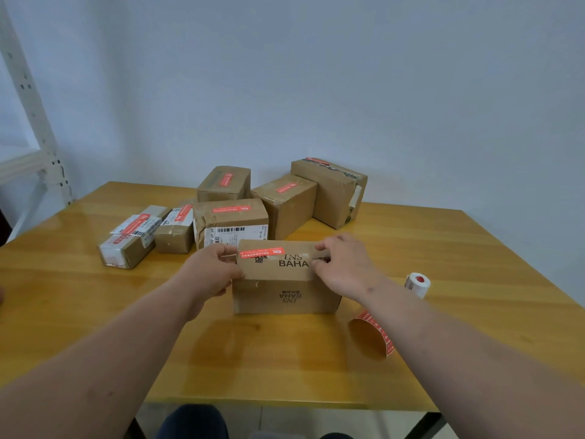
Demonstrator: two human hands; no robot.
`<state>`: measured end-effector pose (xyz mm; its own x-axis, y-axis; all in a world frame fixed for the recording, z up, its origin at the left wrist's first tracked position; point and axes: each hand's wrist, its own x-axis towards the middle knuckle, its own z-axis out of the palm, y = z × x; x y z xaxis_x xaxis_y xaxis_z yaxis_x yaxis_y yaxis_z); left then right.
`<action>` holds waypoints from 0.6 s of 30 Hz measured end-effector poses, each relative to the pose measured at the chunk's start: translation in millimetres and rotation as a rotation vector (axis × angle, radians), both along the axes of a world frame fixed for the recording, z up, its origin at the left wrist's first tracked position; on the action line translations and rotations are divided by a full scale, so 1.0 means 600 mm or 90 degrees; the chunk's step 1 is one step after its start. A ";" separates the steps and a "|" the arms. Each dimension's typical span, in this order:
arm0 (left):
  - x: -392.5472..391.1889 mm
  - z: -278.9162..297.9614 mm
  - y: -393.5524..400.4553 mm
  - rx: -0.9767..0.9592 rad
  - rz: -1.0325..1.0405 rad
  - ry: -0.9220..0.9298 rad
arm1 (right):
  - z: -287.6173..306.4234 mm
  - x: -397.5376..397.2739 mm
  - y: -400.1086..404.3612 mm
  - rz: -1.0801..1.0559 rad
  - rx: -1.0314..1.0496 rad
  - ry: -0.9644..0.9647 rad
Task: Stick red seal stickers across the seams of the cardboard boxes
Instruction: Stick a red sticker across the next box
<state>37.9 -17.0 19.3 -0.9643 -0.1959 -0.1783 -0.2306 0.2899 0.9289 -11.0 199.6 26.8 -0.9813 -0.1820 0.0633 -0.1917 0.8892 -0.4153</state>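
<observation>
A brown cardboard box [285, 293] printed "INS BAHA" stands in the middle of the wooden table. A red seal sticker [261, 252] lies across its top near the left end. My left hand [210, 270] grips the box's upper left edge, thumb on top. My right hand [343, 264] holds the upper right edge, fingers curled over the top. A strip of red stickers on brown backing [373, 335] curls on the table under my right forearm. A white sticker roll [418, 284] lies to the right.
Several cardboard boxes with red stickers on top stand behind: a flat one [131, 237] at the left, a barcode-labelled one [231, 221] in the middle, a large one [332, 191] at the back right. A white metal shelf frame [34, 122] rises at the left.
</observation>
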 end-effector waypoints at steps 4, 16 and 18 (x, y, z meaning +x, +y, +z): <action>-0.014 0.000 0.000 -0.023 -0.022 0.011 | 0.001 -0.003 -0.024 0.066 0.048 0.024; -0.050 0.007 0.012 -0.392 -0.134 0.129 | -0.015 -0.038 -0.031 0.044 0.094 -0.053; -0.057 0.008 0.015 -0.418 -0.129 0.131 | -0.016 -0.038 -0.031 0.041 0.106 -0.041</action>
<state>4.0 -7.9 24.0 -0.9944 -0.0145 0.1048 0.0477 0.8228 0.5664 -33.6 181.3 17.5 -0.9684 -0.2467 -0.0356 -0.2276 0.9334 -0.2773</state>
